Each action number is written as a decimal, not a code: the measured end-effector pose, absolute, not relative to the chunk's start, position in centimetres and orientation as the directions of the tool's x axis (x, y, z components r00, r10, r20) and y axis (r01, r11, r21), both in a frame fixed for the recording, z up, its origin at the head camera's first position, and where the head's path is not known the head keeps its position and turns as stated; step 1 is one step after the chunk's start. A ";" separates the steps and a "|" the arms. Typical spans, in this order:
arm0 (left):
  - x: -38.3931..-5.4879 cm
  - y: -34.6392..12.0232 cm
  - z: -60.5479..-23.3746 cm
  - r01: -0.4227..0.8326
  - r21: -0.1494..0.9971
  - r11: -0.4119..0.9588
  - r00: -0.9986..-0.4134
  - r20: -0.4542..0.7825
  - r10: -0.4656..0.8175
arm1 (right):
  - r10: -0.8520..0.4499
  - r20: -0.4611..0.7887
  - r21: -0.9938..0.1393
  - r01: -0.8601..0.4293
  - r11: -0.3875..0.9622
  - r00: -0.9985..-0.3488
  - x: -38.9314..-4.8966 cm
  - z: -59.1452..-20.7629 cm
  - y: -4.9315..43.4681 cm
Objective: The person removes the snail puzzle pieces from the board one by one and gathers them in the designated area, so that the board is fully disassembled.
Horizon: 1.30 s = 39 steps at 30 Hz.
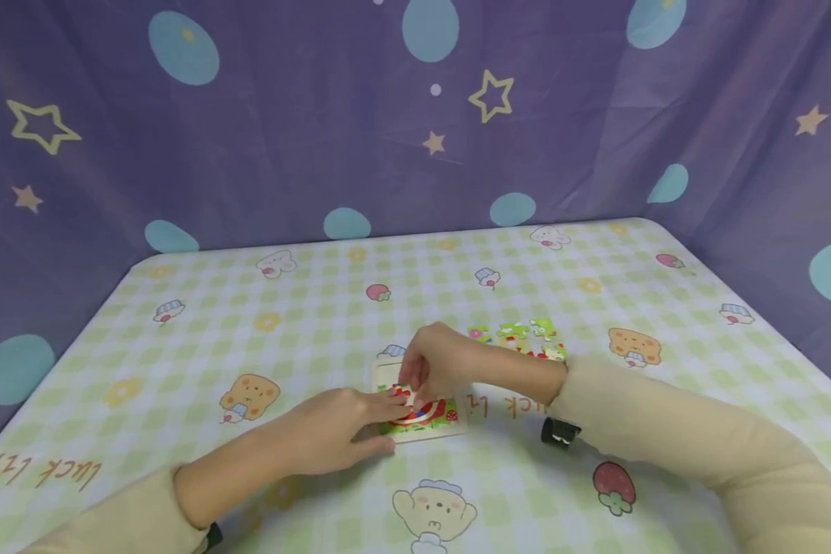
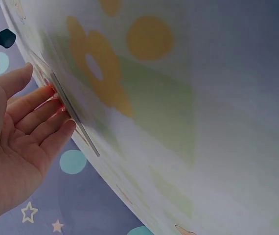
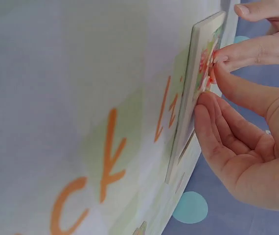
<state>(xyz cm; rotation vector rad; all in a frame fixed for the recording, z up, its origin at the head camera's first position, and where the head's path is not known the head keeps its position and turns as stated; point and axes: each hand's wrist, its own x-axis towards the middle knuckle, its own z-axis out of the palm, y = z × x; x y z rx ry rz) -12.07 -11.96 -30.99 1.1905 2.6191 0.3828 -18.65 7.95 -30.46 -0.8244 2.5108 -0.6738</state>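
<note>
Puzzle board point(image 1: 429, 436) near the table's middle, loose pieces point(image 1: 544, 328) farther right. Left hand point(image 1: 339, 427): fingers straight, tips on the board. Right hand point(image 1: 439, 358): thumb and fingers narrow over it; from my end I can't tell if they pinch a piece. I'd brace with the left, press lightly, straight down. Orange lettering point(image 3: 107, 152) on the tablecloth point(image 1: 318, 323): "luck li…". No brand legible.

The left forearm point(image 1: 238, 475) reaches forward and inward, ending in a left hand point(image 1: 335, 427) turned palm down, fingers point(image 2: 36, 116) extended side by side — its thumb point(image 2: 18, 81) held apart. The right forearm point(image 1: 519, 373) angles in from the opposite side; the right hand point(image 1: 439, 362) arches, knuckles high, fingers bent downward — its thumb reaching close to the left fingertips.
</note>
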 end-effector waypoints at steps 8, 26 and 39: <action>-12.1 -12.2 -31.0 0.695 0.337 0.634 -0.641 -0.108 0.760 | -0.638 -0.216 -0.567 -0.437 0.698 -0.739 -18.8 -30.8 7.5; -10.5 -13.2 -30.6 0.725 0.273 0.633 -0.634 -0.094 0.767 | -0.630 -0.231 -0.544 -0.438 0.716 -0.742 -18.7 -30.8 7.3; -11.1 -12.8 -30.4 0.760 0.227 0.609 -0.609 -0.078 0.789 | -0.608 -0.229 -0.564 -0.406 0.719 -0.760 -18.4 -30.6 7.2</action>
